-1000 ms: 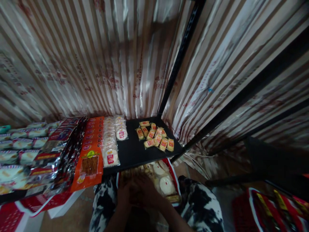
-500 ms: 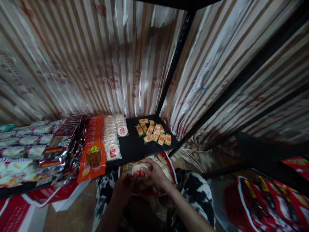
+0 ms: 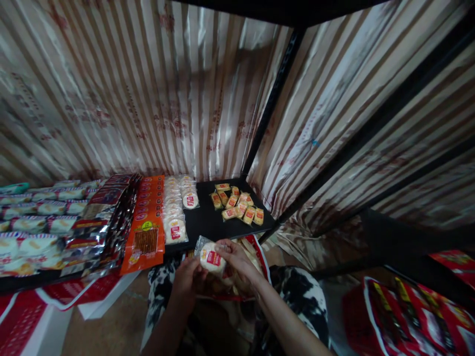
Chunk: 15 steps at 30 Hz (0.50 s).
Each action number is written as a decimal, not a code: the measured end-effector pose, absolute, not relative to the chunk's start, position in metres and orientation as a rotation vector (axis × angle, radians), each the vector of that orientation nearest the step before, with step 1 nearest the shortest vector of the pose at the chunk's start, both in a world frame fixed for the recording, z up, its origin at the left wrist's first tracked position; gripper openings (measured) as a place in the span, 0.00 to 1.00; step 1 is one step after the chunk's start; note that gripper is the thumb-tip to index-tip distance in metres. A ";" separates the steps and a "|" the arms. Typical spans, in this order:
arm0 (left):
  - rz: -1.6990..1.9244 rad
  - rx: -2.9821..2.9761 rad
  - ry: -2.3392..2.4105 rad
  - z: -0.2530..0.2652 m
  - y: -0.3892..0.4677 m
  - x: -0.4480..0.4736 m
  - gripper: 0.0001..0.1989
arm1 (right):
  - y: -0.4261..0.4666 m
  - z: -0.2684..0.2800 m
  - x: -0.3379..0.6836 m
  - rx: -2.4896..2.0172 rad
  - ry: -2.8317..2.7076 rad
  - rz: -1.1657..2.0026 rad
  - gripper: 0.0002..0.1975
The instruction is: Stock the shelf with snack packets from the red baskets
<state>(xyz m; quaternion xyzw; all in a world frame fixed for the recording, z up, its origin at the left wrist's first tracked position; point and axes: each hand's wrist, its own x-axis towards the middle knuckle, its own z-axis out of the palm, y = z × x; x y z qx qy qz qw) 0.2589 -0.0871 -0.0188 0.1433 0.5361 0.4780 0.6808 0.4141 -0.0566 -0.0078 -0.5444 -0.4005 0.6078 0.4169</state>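
Note:
A round white rice cracker in a clear packet with a red label [image 3: 213,258] is held between both hands. My left hand [image 3: 188,277] pinches its lower left side, and my right hand [image 3: 237,258] grips its right edge from above. Below the hands, a red-edged bag [image 3: 264,264] between my knees holds more wrapped crackers. On the black shelf [image 3: 208,230] just beyond, similar round cracker packets [image 3: 175,231] lie overlapped in two columns. Several small yellow wrapped snacks [image 3: 232,200] lie scattered to their right.
Left along the shelf are an orange snack pack [image 3: 144,237], dark shiny packets [image 3: 100,217] and rows of white wrapped snacks [image 3: 33,225]. A black post [image 3: 272,104] rises at the shelf corner. Red packages [image 3: 415,316] stand at the lower right, before striped sheeting [image 3: 166,99].
Both hands have raised the cracker packet slightly out of the bag's opening, and its label now faces up more plainly. The view has shifted a little.

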 end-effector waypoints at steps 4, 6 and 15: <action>1.091 0.664 1.305 -0.001 -0.071 0.244 0.15 | -0.053 -0.006 0.419 -1.357 -1.240 1.564 0.20; 1.080 0.821 1.317 0.004 -0.060 0.239 0.15 | -0.049 -0.001 0.418 -1.317 -1.365 1.538 0.19; 1.243 1.049 1.450 0.007 -0.024 0.252 0.20 | -0.011 -0.005 0.409 -1.259 -1.255 1.427 0.19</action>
